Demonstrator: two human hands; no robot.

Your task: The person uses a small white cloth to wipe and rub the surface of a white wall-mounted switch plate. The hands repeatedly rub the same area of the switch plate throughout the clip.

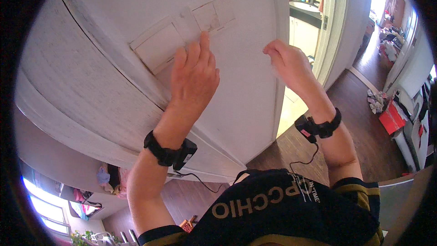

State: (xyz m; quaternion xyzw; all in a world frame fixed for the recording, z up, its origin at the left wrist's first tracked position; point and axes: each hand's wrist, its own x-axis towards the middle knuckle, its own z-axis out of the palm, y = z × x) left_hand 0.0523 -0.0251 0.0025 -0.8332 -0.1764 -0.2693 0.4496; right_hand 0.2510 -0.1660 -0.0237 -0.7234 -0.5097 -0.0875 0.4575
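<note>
A white wall (239,85) stands before me, with rectangular switch or cover plates set in it. My left hand (196,70) is raised over the lower part of these plates, fingers spread a little, its extended finger at the lower edge of the right-hand plate (206,17). The wider left-hand plate (158,46) lies beyond my fingertips. Whether the fingers touch the wall is not clear. My right hand (286,59) hovers near the wall's right edge beside the doorway, its fingers bent together; whether something small is between them cannot be told. Both wrists wear black straps with small cabled boxes.
Right of the wall, a doorway (322,51) shows a washbasin (305,6) on a dark counter. A red box (392,118) and piled items stand on the wooden floor at the right. A whitish wooden panel (102,89) runs along the left; plants (80,237) are at the lower left.
</note>
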